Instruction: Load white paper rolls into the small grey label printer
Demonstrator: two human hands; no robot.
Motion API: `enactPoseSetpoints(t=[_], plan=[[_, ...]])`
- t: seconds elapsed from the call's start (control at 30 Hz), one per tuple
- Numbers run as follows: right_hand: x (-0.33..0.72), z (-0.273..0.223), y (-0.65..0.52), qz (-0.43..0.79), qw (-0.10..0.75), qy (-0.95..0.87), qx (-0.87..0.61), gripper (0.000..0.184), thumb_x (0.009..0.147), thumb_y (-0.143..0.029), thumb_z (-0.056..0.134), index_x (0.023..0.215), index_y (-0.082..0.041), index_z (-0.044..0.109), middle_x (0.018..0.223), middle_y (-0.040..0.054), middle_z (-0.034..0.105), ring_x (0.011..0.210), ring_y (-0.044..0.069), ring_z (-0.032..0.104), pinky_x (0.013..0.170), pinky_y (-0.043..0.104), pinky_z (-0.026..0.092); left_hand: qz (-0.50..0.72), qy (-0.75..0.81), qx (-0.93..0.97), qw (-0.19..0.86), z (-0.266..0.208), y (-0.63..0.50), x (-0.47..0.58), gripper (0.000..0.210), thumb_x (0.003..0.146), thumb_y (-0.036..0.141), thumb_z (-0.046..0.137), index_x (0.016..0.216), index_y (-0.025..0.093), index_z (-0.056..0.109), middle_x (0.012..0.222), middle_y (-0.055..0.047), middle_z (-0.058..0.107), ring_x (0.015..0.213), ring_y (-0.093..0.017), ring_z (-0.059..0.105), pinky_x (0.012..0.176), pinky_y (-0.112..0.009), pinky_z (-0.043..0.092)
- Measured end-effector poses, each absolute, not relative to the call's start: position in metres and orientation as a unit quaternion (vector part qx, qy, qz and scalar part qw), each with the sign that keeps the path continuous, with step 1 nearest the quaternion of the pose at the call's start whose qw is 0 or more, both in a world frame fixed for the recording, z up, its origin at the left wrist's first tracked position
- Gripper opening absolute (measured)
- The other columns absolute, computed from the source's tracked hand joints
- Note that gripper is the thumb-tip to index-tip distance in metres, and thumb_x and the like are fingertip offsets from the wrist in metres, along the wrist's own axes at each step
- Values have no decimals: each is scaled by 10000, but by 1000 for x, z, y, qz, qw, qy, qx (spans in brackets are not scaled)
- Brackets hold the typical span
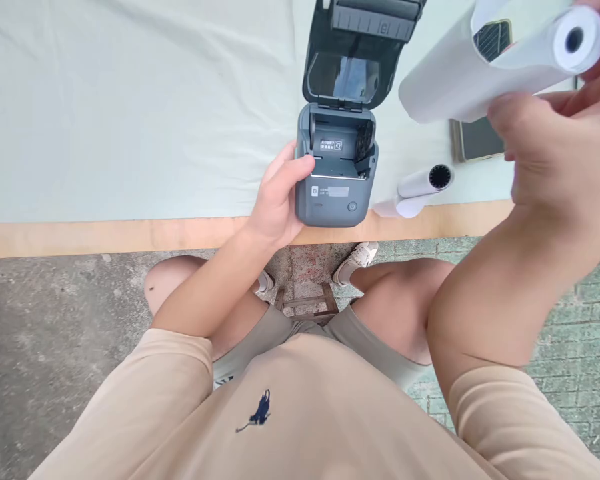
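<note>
Tan shirt point(330, 427) closest. L hand point(280, 200) grips printer point(336, 193) at table point(130, 133) edge, thumb on top, other fingers mostly hidden; lid point(350, 77) up. R hand point(575, 133), up right, has fingers curled round paper roll point(540, 50), sheet hanging loose. Step now: prob. handling roll; next move calls for steady printer, loose end controlled.

- Worktop point(130, 120): across the upper half.
- Printer point(337, 208): upper centre, over the worktop's near edge; lid point(323, 50) above.
- Left grip point(277, 200): at the printer's left side.
- Paper roll point(545, 52): upper right, in the right grip point(555, 133).
- Second roll point(414, 185): between printer and flat device point(480, 140).
</note>
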State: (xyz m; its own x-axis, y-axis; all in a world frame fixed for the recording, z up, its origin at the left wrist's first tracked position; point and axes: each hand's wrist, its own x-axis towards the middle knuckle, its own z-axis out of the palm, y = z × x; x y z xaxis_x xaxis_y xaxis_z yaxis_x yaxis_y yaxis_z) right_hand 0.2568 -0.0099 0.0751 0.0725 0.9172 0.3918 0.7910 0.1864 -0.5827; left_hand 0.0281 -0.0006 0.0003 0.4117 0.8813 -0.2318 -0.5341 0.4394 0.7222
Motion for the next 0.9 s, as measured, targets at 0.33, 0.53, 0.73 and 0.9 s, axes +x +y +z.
enactPoseSetpoints(t=[0.33, 0.53, 0.73, 0.9], plan=[[289, 36, -26, 57, 415, -617, -667, 421, 651, -119, 561, 1035, -285, 611, 1086, 41, 616, 857, 168, 602, 448, 248, 309, 461, 281, 290, 791, 2, 1, 31, 146, 865, 241, 457, 896, 199, 594, 917, -30, 709, 1122, -195, 650, 973, -310, 536], [282, 31, -56, 148, 240, -752, -595, 207, 746, -291, 636, 947, -256, 603, 957, 46, 582, 611, 98, 474, 496, 272, 398, 458, 291, 321, 776, -2, 3, 31, 172, 839, 304, 497, 898, 192, 614, 972, -50, 709, 1094, -232, 662, 929, -347, 556], [271, 28, -46, 162, 379, -739, -533, 227, 841, -417, 546, 768, -216, 470, 809, 39, 517, 889, 194, 586, 838, 421, 511, 458, 276, 335, 776, -7, 5, 31, 207, 836, 345, 507, 933, 198, 616, 954, -44, 714, 1095, -241, 660, 924, -354, 557], [240, 41, -42, 317, 496, -675, -445, 366, 737, -489, 642, 879, -241, 413, 829, 22, 483, 698, 130, 518, 607, 326, 530, 457, 267, 331, 781, -10, 5, 30, 210, 823, 361, 549, 974, 224, 599, 957, -33, 708, 1144, -253, 631, 901, -360, 568]])
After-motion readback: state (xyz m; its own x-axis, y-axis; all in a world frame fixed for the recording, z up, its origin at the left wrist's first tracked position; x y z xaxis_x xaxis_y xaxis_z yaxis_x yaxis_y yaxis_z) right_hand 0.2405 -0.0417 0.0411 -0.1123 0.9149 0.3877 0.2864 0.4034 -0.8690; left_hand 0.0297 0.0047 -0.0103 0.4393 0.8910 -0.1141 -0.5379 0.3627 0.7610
